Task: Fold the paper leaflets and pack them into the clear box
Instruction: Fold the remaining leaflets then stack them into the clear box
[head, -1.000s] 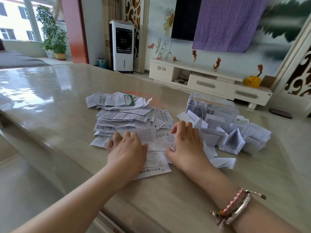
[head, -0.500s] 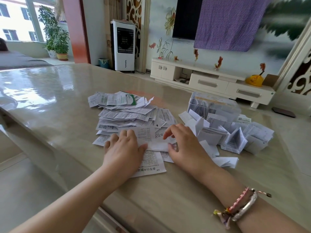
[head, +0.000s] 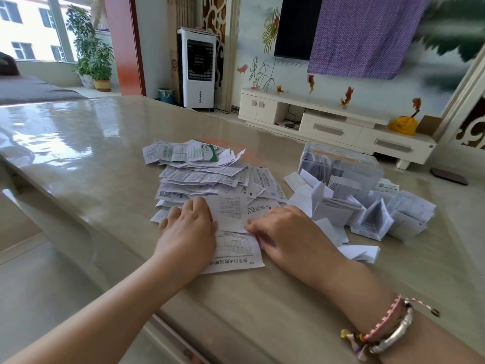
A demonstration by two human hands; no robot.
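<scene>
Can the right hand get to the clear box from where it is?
Probably yes. The right hand pinches a leaflet, and the clear box sits farther off on that side; only low folded leaflets lie between.

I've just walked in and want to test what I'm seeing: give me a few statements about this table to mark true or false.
1. Both hands, the left hand and the right hand, are on one leaflet. True.
2. The clear box stands left of the unfolded pile. False: it stands right of it.
3. Folded leaflets lie in front of the box. True.
4. The bracelets are on the left wrist. False: they are on the right wrist.
</scene>
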